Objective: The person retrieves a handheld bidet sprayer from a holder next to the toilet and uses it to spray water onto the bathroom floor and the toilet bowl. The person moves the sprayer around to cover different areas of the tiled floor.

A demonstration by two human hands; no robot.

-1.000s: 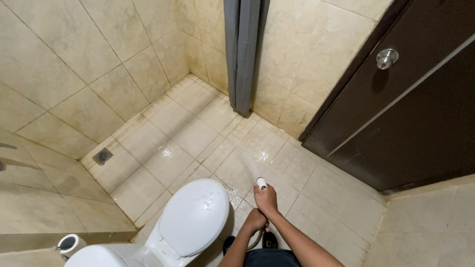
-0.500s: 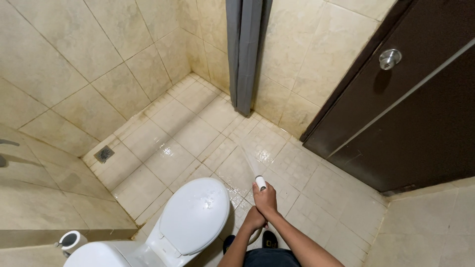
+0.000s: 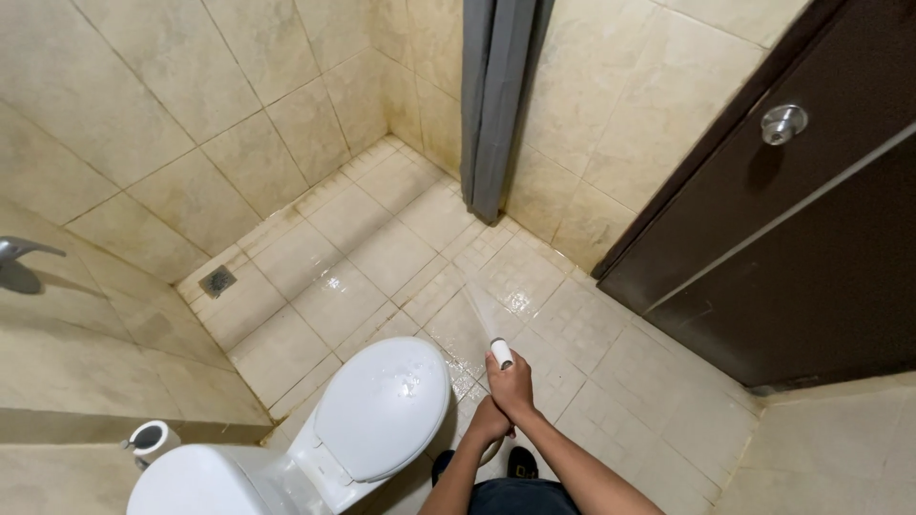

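The toilet [image 3: 382, 410] serves as the landmark: white, smooth and glossy, its oval lid shut so nothing of the bowl's inside shows, with a few water drops on the lid. Just to the right of the toilet, the right hand [image 3: 513, 386] is closed tight around a spray nozzle [image 3: 501, 353], a short white cylinder with a round tip that points away from the person toward the floor [image 3: 382, 257] beyond the toilet. A thin fan of water seems to leave the tip, though it is faint. The left hand [image 3: 487, 422] sits just behind and under the right one, fingers curled shut near its wrist; whether it holds a hose or only braces the wrist cannot be told.

Left of the toilet, low on the wall, a toilet paper roll [image 3: 148, 441] sits on a holder, its dark core facing up.

The floor is small square beige tiles, wet and shiny in front of the toilet. Farther out from the toilet, near the left wall, a small square metal drain [image 3: 218, 280] is set into the tiles. The walls are larger beige tiles with a mottled stone look. A grey curtain [image 3: 496, 105] hangs in the far corner. Right of the toilet, across the floor, stands a dark brown door [image 3: 792, 238] with a round metal knob [image 3: 783, 122].
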